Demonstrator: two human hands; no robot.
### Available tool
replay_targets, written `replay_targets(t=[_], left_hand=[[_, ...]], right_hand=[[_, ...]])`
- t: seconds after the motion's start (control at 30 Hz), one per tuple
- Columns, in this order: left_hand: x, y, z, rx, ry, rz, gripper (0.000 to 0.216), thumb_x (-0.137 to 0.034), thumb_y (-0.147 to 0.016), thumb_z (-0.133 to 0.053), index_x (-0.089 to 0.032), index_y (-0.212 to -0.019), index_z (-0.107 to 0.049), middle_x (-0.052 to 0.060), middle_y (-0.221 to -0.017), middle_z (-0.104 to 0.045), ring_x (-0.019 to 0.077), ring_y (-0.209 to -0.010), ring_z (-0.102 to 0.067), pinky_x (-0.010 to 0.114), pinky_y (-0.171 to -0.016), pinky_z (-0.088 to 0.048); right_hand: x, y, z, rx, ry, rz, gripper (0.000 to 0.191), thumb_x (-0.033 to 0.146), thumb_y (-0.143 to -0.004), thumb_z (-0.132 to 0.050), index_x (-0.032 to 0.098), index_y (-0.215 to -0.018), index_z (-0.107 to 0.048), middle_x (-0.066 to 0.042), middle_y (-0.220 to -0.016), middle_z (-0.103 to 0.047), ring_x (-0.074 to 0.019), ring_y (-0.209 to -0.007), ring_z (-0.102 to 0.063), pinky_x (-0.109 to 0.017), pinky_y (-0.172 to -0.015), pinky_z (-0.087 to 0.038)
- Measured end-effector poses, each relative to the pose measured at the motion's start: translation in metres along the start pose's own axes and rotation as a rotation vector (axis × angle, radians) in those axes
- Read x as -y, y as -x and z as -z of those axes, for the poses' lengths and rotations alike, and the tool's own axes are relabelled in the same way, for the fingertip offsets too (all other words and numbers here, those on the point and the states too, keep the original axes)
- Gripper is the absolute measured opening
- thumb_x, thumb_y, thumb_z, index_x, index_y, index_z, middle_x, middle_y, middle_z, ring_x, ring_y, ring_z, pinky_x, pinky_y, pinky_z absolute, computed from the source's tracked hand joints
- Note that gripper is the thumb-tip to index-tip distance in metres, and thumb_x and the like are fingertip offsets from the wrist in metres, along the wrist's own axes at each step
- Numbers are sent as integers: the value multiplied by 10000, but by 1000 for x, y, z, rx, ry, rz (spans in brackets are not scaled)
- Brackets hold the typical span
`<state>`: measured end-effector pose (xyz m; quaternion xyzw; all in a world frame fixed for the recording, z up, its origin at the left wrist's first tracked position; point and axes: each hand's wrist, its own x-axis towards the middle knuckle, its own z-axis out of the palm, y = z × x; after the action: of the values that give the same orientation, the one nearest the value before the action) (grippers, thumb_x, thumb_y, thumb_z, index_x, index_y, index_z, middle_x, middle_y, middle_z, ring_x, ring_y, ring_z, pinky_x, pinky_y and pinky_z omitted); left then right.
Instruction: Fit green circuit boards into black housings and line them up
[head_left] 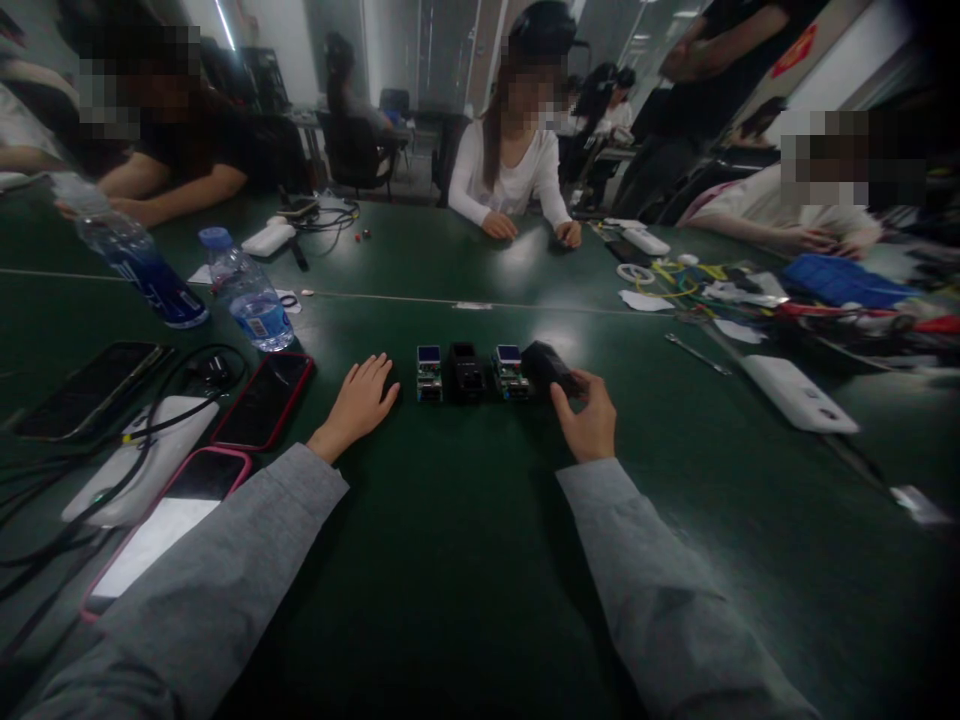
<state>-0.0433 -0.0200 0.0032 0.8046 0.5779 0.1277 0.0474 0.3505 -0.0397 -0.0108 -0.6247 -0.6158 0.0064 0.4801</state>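
Green tabletop (450, 560): two circuit modules (430, 380), black casing (466, 374) between, well in from far edge. Left hand (361, 402) flat, extended, holding nothing. Right hand (589, 416) half-curled, gripping black block (549, 366).

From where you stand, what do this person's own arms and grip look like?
The left sleeve and right sleeve are grey, long, loose and creased, with no print visible. The left grip and right grip are simply bare hands, with no glove or watch showing.
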Motion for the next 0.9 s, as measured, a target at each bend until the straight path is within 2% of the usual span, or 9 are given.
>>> replay_targets(t=[0.13, 0.23, 0.3, 0.4, 0.5, 0.57, 0.7, 0.83, 0.9], left_hand=[[0, 0, 1, -9, 9, -5, 599, -449, -1064, -327, -94, -1534, -435, 164, -1636, -396, 296, -1532, -347, 517, -1262, -276], [0, 0, 2, -6, 23, -7, 609, -461, -1063, -329, -93, -1537, -430, 170, -1637, -393, 299, -1533, -345, 523, -1261, -273], [1, 0, 1, -6, 27, -6, 609, -465, -1062, -335, -100, -1540, -427, 167, -1638, -392, 299, -1534, -344, 524, -1262, -269], [1, 0, 1, -10, 27, -5, 596, -463, -1062, -339, -120, -1541, -429, 159, -1635, -401, 296, -1533, -347, 528, -1256, -278], [0, 0, 1, -3, 27, 3, 601, -468, -1062, -339, -120, -1545, -422, 161, -1636, -398, 296, -1532, -347, 526, -1255, -281], [-1, 1, 2, 1, 18, 6, 597, -459, -1062, -342, -116, -1543, -424, 161, -1638, -394, 296, -1533, -346, 520, -1260, -272], [-2, 0, 2, -3, -2, 3, 582, -432, -1062, -344, -108, -1537, -430, 162, -1636, -398, 294, -1535, -342, 514, -1264, -263], [0, 0, 0, -4, 7, 1, 595, -441, -1061, -343, -98, -1540, -424, 162, -1640, -391, 299, -1534, -343, 514, -1264, -266], [1, 0, -1, -5, 18, 1, 594, -449, -1061, -341, -111, -1542, -424, 158, -1641, -391, 298, -1534, -343, 519, -1262, -269]], right_hand=[[-11, -2, 0, 30, 21, -169, 554, 643, -935, -455, 194, -1193, -650, -141, -1061, -689, -308, -988, -622, -529, -928, -506], [-19, -4, -2, 20, 65, -191, 648, 707, -932, -348, 175, -1124, -664, -178, -1071, -676, -342, -1067, -569, -578, -983, -452], [-19, -5, -3, -12, 78, -142, 657, 716, -923, -379, 167, -1164, -647, -184, -1119, -664, -342, -1120, -544, -585, -1028, -413], [-12, -5, -2, -25, 114, -19, 653, 692, -874, -534, 164, -1249, -619, -168, -1168, -655, -330, -1132, -546, -570, -1058, -381], [-4, -4, 1, 5, 115, 38, 559, 629, -868, -583, 178, -1186, -673, -149, -1121, -685, -323, -1094, -566, -546, -1037, -405], [-2, -3, 3, -1, 82, -14, 515, 604, -883, -577, 184, -1152, -706, -141, -1072, -704, -320, -1076, -575, -534, -1014, -433], [-9, -3, 3, 0, -8, -194, 547, 625, -907, -536, 188, -1185, -712, -132, -1017, -709, -311, -1048, -598, -528, -982, -471], [-20, -4, 0, -26, 34, -205, 652, 714, -931, -383, 169, -1092, -702, -172, -1035, -686, -337, -1061, -571, -596, -1017, -427], [-21, -5, -1, -59, 33, -196, 692, 754, -917, -394, 163, -1149, -670, -181, -1086, -667, -341, -1079, -565, -608, -1025, -420]])
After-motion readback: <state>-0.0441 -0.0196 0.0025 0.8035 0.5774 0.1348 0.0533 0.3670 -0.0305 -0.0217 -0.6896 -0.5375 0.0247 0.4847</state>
